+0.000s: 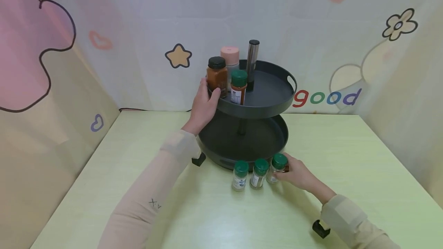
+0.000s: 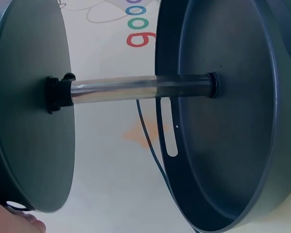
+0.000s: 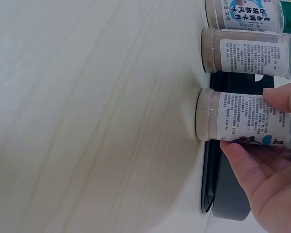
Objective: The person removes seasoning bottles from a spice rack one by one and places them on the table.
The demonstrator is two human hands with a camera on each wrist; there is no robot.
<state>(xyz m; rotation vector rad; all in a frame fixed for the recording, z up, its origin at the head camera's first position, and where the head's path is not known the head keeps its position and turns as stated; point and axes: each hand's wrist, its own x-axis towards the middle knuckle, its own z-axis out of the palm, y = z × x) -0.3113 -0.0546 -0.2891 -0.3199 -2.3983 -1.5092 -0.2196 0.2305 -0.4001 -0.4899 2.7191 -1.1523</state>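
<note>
Okay, so your right hand [image 1: 299, 172] has a grip on the nearest spice bottle [image 3: 250, 116], the one at the right end of a row of three with green lids. Your thumb's on one side and your fingers are curled round the other. It's pretty much upright just in front of the stand's lower tray [image 1: 242, 143], but I can't tell if its base is touching the table [image 1: 138, 187]. The middle bottle [image 1: 257, 178] is right beside it, and the left bottle [image 1: 239, 180] is next along. Both of those stand upright, and you can see printed white labels on all three in the right wrist view.

Your left hand [image 1: 202, 107] is up at the left edge of the upper tray [image 1: 273, 87], thumb toward you and fingers round the outer side. Honestly can't tell whether those fingers are pinching the rim or the brown jar [image 1: 217, 76] with the black lid, because they're partly hidden.

That jar's up on the tray by the rim, with a pink-capped jar [image 1: 230, 53] just behind it and a small red bottle [image 1: 238, 83] with a green lid near its right side. The metal post [image 1: 253, 57] sticks up past those, and behind everything there's a pale curtain [image 1: 145, 30] with doodles on it.
</note>
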